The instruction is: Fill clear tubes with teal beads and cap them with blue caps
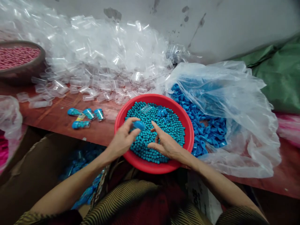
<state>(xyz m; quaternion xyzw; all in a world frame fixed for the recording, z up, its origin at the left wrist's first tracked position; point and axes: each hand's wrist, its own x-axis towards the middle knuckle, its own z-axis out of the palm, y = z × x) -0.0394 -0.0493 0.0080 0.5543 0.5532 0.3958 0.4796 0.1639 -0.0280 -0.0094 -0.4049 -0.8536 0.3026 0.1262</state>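
Note:
A red basin (190, 125) full of small teal beads (150, 143) stands at the table's front edge. Over its left side my left hand (125, 134) grips a blue-capped tube (139, 125) between thumb and fingers; part of it is hidden by the fingers. My right hand (165, 143) hovers above the beads, thumb and forefinger apart, with nothing visible between them. On the beads lie a clear plastic tube (146, 108) and several blue caps (163, 113). Left of the basin, several bead-filled tubes with blue caps (89, 113) rest on the table.
A large heap of clear tubes (112, 56) runs along the wall. To the right, a clear plastic bag (253, 125) spills blue caps (201, 137). A brown bowl (42, 59) of pink beads stands far left. Below the table edge, a cardboard box (35, 162) holds blue-capped tubes (91, 187).

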